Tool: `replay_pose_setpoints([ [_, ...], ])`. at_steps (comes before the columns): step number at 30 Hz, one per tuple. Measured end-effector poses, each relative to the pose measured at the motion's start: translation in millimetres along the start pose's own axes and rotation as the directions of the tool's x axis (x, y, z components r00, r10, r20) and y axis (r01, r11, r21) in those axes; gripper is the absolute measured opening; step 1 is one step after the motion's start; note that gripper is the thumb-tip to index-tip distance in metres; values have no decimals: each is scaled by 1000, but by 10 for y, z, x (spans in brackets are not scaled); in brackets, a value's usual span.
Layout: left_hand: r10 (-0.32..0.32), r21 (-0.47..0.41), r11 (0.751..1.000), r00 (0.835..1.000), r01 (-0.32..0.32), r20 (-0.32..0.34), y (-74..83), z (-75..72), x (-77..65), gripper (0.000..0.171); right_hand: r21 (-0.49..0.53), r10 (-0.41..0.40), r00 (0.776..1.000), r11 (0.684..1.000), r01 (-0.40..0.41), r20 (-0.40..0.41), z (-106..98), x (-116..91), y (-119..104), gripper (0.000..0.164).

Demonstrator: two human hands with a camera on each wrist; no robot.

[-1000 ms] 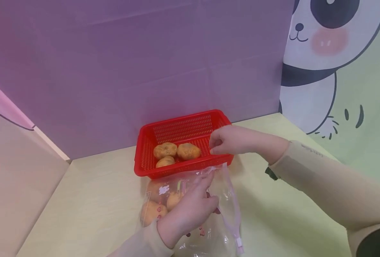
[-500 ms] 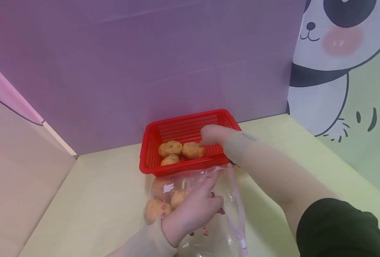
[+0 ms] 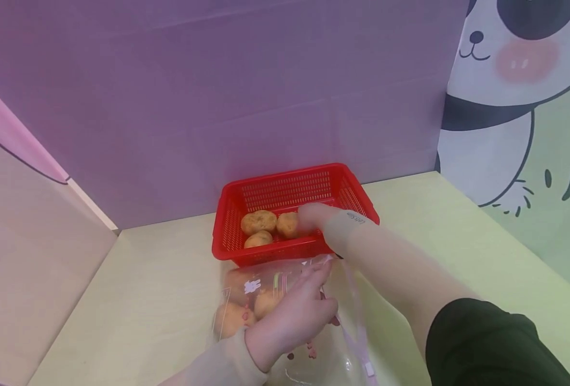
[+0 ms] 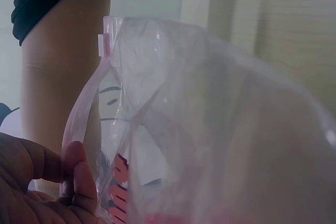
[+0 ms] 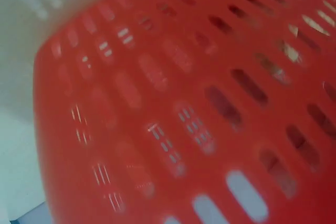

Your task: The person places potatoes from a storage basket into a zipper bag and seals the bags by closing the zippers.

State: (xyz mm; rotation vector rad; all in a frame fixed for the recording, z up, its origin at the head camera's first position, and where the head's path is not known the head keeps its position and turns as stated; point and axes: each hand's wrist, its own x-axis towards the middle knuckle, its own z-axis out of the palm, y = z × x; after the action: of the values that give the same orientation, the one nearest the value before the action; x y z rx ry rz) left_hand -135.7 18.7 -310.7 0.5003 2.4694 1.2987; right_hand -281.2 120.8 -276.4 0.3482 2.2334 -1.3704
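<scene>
My left hand (image 3: 297, 316) pinches the pink-edged mouth of a clear zip bag (image 3: 330, 348). In the left wrist view, the thumb and curled fingers (image 4: 79, 184) hold that edge, with the plastic (image 4: 210, 103) spread beside them. Several potatoes (image 3: 233, 319) lie inside the bag, partly behind my left hand. Past the bag, my right hand (image 3: 311, 217) reaches down into a red basket (image 3: 227, 220) and covers the right part of a potato (image 3: 287, 225); its fingers are hidden, so I cannot tell their grip. Two more potatoes (image 3: 259, 221) sit to its left. The right wrist view shows mostly basket wall (image 5: 131, 93).
The basket stands at the back of a pale wooden table (image 3: 159, 300), close to a purple cloth wall (image 3: 217, 96). A white slider (image 3: 369, 369) sits on the bag's pink zip strip. A panda-print wall (image 3: 502, 145) rises on the right.
My right hand has moved left and down in the basket, from its right end to the right-hand potato. My left hand stays on the bag's mouth. The head view has shifted slightly.
</scene>
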Motion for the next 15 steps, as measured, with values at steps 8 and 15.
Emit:
replay_pose_setpoints([
  [8, -11, -33, 999, 1000, 11, 8, -25, 23, 20, 74, -114, -109, 994, 988, 104, -34, 67, 367, 111, 60],
  [15, -5, -46, 999, 1000, 6, 9, -47, 28, 27, 75, -240, -213, 976, 951, 195, -52, 92, 444, 149, 61],
])
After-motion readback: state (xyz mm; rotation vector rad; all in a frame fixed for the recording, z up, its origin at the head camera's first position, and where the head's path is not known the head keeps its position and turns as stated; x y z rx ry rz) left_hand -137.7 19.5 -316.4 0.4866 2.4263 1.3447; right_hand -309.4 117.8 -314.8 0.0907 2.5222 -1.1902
